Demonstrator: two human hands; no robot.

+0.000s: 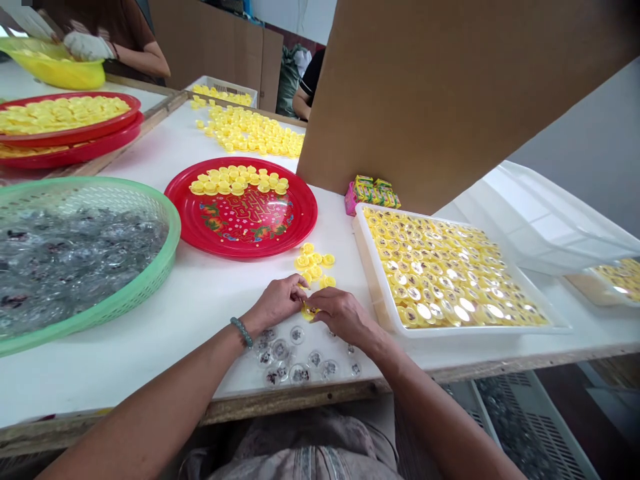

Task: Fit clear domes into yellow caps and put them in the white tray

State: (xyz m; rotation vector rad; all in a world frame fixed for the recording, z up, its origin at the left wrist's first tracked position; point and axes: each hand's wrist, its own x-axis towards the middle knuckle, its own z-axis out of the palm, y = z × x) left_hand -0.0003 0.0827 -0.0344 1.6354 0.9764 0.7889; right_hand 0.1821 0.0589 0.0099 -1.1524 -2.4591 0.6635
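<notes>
A small yellow round plastic piece (309, 313) with a dark print is pinched between the fingertips of my right hand (345, 317). My left hand (280, 303) meets it from the other side, fingers curled and pressed together at the piece's edge; its fingertips are partly hidden. Just beyond my hands lies a small group of loose yellow pieces (314, 261). On the table near me, below my hands, several clear round caps (300, 373) with dark printed figures are spread out, some under my left wrist.
A red tray (240, 250) with yellow pieces stands ahead, beside a green basket (173, 230) of clear caps. At right are a white tray (363, 233) of finished-looking yellow pieces, small packets (375, 193) and a cardboard sheet (410, 100). A gloved co-worker's hand (87, 47) works far left.
</notes>
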